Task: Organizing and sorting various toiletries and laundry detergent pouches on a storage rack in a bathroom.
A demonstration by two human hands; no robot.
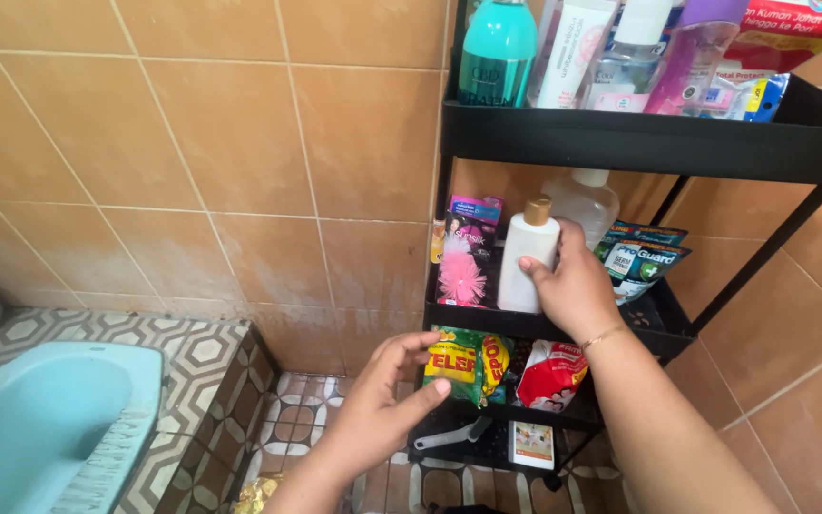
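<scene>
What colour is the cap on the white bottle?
Tan-gold, on the white bottle in the right hand, seen from the head view.

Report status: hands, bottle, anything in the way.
Right hand shut on white bottle, upright on middle shelf. Left hand open, at green pouch on lower shelf. Clear bottle close behind, pink pouch beside.

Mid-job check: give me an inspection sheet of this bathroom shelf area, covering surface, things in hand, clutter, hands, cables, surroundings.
Surface: black metal three-tier rack, all tiers stocked.
Job's things: white plastic bottle with tan cap upright on the middle tier; green and yellow sachet pack on the lower tier.
Clutter: teal bottle, pink bristle brush, red and white pouch.
Hands: right hand grips the white bottle; left hand open at the sachet pack.
Cables: nothing seen.
Surroundings: orange wall tiles, light blue squat toilet.
</scene>
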